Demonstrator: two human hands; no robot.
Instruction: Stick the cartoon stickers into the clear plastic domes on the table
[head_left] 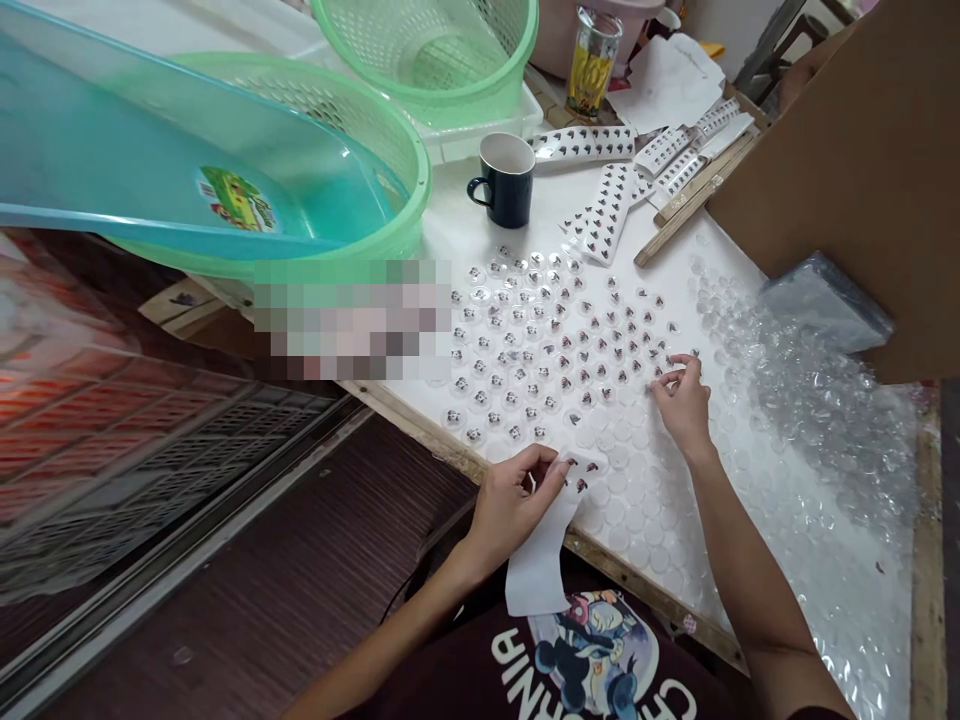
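My left hand (517,500) is closed in a pinch on a white sticker strip (538,565). A few small dark printed stickers show at the strip's upper end, and its blank tail hangs past the table edge. My right hand (684,405) is over the right side of the rows of discs, its fingers bent together and the tips down at a disc. A tiny dark piece shows by one raised finger; what the fingertips hold is too small to make out. Clear round discs with dark printed pictures (531,335) lie in rows between the hands and the mug. Plain clear discs (634,490) lie nearer me.
A dark mug (510,190) stands behind the discs, near more sticker strips (606,215) and a glass (592,65). Green baskets (420,180) and a blue tub (120,130) are at left. Loose clear discs (817,370) pile at right beside a cardboard box (840,180).
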